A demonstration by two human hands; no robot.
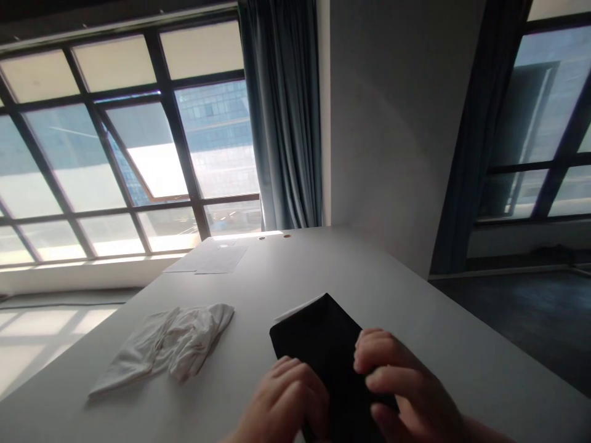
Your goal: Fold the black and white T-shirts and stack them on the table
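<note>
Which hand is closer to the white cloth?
Left. The left hand is right of the cloth, at the left side of the black object; the right hand is farther, at its right side.

Light source: strong daylight through the large, black-framed glass window (217, 135) beyond and left of the smooth white surface (295, 271); lower panes partly washed out. Glare: bright sheen along the surface's far left edge. Sunlit patches: pale floor (37, 351), left of the surface, barred with shadow. Dim zones: plain grey wall (388, 123) beyond the surface; dark floor (517, 314) to its right. Shadow: soft, beside crumpled white cloth (180, 338) on the surface. Matte black rectangular case (323, 338): interior detail lost. Bare fingers (381, 349): soft-edged. Distortion: wide-angle, window bars slanting outward.
</note>
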